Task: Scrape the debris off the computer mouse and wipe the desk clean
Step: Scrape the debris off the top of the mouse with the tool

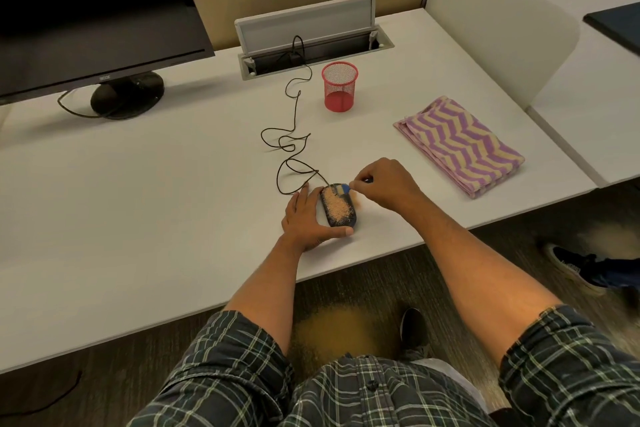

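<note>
A black computer mouse (338,208) lies near the front edge of the white desk (156,184), its top covered in tan grainy debris. My left hand (306,218) grips the mouse from its left side, thumb wrapped round its near end. My right hand (384,185) pinches a small blue-tipped scraper (344,188) whose tip touches the far end of the mouse. A little debris lies on the desk just right of the mouse. A folded purple and yellow zigzag cloth (459,146) rests on the desk to the right.
The mouse cable (291,142) loops back to an open cable hatch (311,42). A red mesh pen cup (340,87) stands behind the mouse. A black monitor (90,10) sits far left. A white divider panel (495,28) borders the desk at right. Tan debris lies on the floor (332,333).
</note>
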Demonstrator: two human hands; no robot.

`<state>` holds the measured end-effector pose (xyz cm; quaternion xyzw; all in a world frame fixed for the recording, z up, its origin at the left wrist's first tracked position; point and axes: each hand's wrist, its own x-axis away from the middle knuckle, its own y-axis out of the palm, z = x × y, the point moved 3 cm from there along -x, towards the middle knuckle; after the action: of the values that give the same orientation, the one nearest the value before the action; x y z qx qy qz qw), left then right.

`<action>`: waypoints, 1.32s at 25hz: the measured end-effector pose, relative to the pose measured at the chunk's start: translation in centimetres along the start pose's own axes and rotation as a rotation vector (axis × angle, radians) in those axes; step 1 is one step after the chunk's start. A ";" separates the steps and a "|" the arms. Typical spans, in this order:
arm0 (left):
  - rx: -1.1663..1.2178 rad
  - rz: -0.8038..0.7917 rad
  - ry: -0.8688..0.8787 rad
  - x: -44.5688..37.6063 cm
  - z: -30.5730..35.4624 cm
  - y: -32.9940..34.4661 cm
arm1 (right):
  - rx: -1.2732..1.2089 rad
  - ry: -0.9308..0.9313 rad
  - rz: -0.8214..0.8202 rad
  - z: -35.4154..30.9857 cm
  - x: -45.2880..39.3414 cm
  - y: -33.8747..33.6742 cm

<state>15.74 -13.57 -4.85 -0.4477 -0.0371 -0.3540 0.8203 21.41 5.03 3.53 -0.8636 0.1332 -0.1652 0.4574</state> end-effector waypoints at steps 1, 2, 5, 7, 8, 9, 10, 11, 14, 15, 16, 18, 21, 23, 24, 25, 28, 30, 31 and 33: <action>0.002 0.002 0.002 0.0 0.0 0.0 | 0.005 0.007 -0.016 0.0 0.0 0.3; 0.006 0.004 0.004 0.0 0.0 0.0 | 0.028 0.030 -0.013 0.1 -0.1 0.6; 0.019 0.008 0.001 0.1 0.0 0.0 | 0.111 0.102 0.081 0.3 -0.3 0.7; 0.006 0.003 0.005 0.1 0.0 0.0 | 0.056 0.067 0.048 0.0 -0.5 0.8; 0.000 0.003 0.005 0.0 0.0 0.0 | 0.038 0.056 0.005 -0.2 -0.6 0.9; 0.000 0.004 0.004 0.0 0.0 0.0 | 0.055 0.065 -0.009 -0.3 -0.6 1.0; 0.006 0.005 0.002 0.0 0.0 0.0 | 0.094 0.088 0.016 -0.4 -0.7 0.8; 0.011 0.005 0.000 0.0 -0.1 0.0 | 0.120 0.104 0.053 -0.5 -0.8 0.7; 0.006 0.004 0.004 0.0 -0.1 0.1 | 0.072 0.078 0.027 -0.6 -0.9 0.9; 0.004 0.005 0.004 -0.1 -0.1 0.1 | 0.088 0.085 0.013 -0.6 -0.9 0.9; 0.003 0.005 0.002 -0.1 -0.1 0.1 | 0.120 0.103 0.024 -0.6 -0.8 0.8; -0.001 0.000 -0.001 -0.1 -0.1 0.1 | 0.118 0.111 0.045 -0.5 -0.8 0.7; -0.004 -0.004 0.003 -0.1 -0.2 0.2 | 0.094 0.085 -0.046 -0.7 -0.8 0.8; 0.000 0.001 0.004 -0.2 -0.2 0.1 | 0.152 0.112 0.003 -0.7 -0.9 0.4; -0.002 0.003 0.003 -0.2 -0.1 0.1 | 0.155 0.115 0.022 -0.6 -1.0 0.3; -0.004 0.004 0.003 -0.1 -0.1 0.1 | 0.154 0.111 0.016 -0.6 -1.0 0.3; 0.002 0.000 0.002 0.0 -0.1 0.1 | 0.199 0.124 0.014 -0.5 -0.8 0.3; 0.001 0.003 0.002 0.0 0.0 0.1 | 0.168 0.119 0.011 -0.4 -0.8 0.3; 0.000 0.005 0.003 0.0 0.0 0.1 | 0.166 0.111 -0.007 -0.3 -0.7 0.5; 0.007 0.006 0.004 0.0 -0.1 0.2 | 0.182 0.119 0.009 -0.3 -0.6 0.5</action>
<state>15.78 -13.56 -5.03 -0.4443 -0.0350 -0.3522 0.8230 20.72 4.78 3.11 -0.8065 0.1483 -0.2256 0.5260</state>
